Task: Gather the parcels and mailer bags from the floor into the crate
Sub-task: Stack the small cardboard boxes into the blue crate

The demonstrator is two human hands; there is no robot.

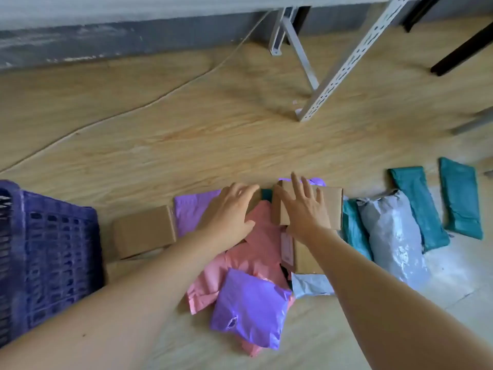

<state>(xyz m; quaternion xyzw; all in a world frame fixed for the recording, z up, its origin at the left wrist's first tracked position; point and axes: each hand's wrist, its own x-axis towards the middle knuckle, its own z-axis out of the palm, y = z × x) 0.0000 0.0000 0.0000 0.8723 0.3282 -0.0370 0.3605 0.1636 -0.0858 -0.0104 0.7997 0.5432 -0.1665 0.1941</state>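
1. Grip, right hand [306,209]: fingers are spread apart & laid flat on top of a cardboard box [333,205] at the far side of the pile. Nothing is clamped.
2. Grip, left hand [230,212]: it is laid just beside the right, partly over the pink mailer [256,260], w/ fingertips at a brown card edge. Whether anything is clamped cannot be told (blur).
3. Crate [53,249]: blue-violet plastic lattice, stood on the floor [213,129] at far left, near the pile.
4. Progress, as judged: far from done. Nothing is seen loaded, and ten or so items are left on the floor.
5. Left to be gathered:
   - 2nd box [144,231], nearest the crate
   - lilac mailer [192,212]
   - purple mailer [250,305], laid over the pink one
   - 3rd box [304,259], partly under the right forearm
   - grey mailer [392,236]
   - teal mailers [418,206], spread out at right
6. Hidden/cut off: the crate interior is cropped by the frame edge, so its contents are unknown. Items beneath the pile & both forearms are covered. The label on the 3rd box is unreadable.
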